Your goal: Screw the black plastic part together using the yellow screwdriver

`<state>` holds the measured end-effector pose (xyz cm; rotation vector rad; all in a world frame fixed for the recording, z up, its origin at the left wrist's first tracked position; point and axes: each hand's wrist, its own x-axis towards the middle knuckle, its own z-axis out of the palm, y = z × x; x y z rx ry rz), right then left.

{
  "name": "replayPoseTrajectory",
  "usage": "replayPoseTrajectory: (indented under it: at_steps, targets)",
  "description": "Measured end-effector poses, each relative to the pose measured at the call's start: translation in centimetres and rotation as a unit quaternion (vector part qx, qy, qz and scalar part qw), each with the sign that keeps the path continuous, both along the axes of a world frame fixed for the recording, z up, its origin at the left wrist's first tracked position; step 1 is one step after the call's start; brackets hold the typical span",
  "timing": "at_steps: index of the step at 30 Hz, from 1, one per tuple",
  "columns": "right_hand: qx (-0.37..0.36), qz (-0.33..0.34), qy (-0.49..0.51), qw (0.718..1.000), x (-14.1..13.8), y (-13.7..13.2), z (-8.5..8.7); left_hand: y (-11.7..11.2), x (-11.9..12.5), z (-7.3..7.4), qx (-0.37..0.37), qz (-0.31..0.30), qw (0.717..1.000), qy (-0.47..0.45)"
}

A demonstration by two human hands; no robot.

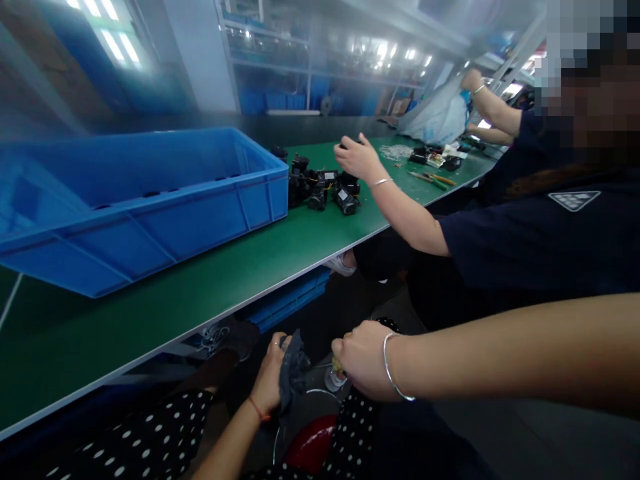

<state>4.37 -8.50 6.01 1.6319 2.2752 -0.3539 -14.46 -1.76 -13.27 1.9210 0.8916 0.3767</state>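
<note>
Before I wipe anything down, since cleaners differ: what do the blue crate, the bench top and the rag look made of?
Blue crate: likely moulded plastic, ribbed walls, slight sheen. Bench top: looks like a matte green mat with a pale edge strip. Rag in the left hand: soft, dark, crumpled cloth.

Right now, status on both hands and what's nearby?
Left hand grip closed on dark cloth, below table edge. Right hand closed on small bottle. Co-worker's hand on black parts beside blue crate.
</note>
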Motion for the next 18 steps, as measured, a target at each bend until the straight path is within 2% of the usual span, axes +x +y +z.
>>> replayPoseTrajectory:
  at_steps: [2, 3, 4, 5, 7, 8, 9, 10, 13, 15, 17, 18]
  targets:
    - [-0.055, -0.049, -0.005, 0.997, 0.7, 0.9, 1.5, 0.3, -0.3, 1.3, 0.046, 0.034, 0.998, -0.004]
    - [-0.103, -0.105, 0.025, 0.989, 1.3, 1.1, 2.0, 0.3, -0.3, 1.9, 0.061, 0.051, 0.997, -0.007]
    - [-0.163, -0.182, 0.082, 0.966, 1.9, 1.0, 2.2, 0.4, -0.4, 2.4, 0.072, 0.065, 0.995, -0.008]
    - [-0.239, -0.265, 0.159, 0.921, 2.6, 0.8, 2.2, 0.4, -0.4, 2.7, 0.085, 0.078, 0.993, -0.004]
    - [-0.356, -0.384, 0.329, 0.786, 3.7, -0.4, 1.8, 0.4, -0.5, 3.2, 0.126, 0.089, 0.988, 0.012]
    - [-0.384, -0.409, 0.395, 0.728, 4.0, -1.2, 1.4, 0.3, -0.6, 3.2, 0.151, 0.089, 0.984, 0.025]
    - [-0.396, -0.402, 0.430, 0.705, 4.1, -2.0, 1.1, 0.3, -0.7, 3.2, 0.176, 0.085, 0.980, 0.036]
    - [-0.391, -0.376, 0.437, 0.717, 4.1, -2.7, 0.9, 0.3, -0.7, 3.1, 0.195, 0.075, 0.977, 0.044]
    - [-0.322, -0.285, 0.330, 0.840, 3.3, -4.2, 0.7, 0.0, -1.0, 2.4, 0.208, 0.034, 0.976, 0.050]
    - [-0.250, -0.239, 0.235, 0.908, 2.5, -4.7, 0.7, -0.4, -1.3, 1.9, 0.178, 0.012, 0.983, 0.045]
    - [-0.162, -0.184, 0.172, 0.954, 1.9, -5.2, 0.7, -0.7, -1.4, 1.5, 0.130, -0.003, 0.991, 0.038]
    - [-0.111, -0.136, 0.145, 0.974, 1.7, -5.3, 0.7, -0.9, -1.5, 1.4, 0.107, -0.009, 0.994, 0.029]
